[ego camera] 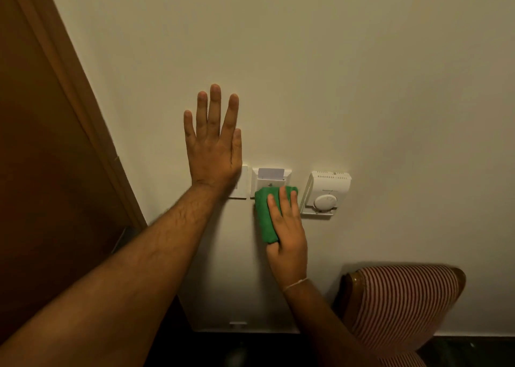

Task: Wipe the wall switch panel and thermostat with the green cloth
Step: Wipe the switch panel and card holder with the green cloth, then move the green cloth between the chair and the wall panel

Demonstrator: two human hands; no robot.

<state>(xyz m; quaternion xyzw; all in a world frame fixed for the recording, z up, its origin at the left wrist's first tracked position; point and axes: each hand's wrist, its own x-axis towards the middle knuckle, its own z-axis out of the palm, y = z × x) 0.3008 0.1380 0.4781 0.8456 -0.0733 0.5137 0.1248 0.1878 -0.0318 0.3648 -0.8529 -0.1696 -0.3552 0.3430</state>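
Right now the right hand (288, 227) presses the cloth (266, 216) on the switch panel's (271, 178) lower edge, fingers flat over it; the left hand (213, 143) is spread wide on the wall. Pushing upward could dislodge the card (271, 173). Nearby, the thermostat (326, 192) looks untouched.

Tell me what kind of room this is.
Probably a hotel room, near its door: a key card stands in a wall slot beside a dial thermostat, with a wooden door left and a striped chair below.
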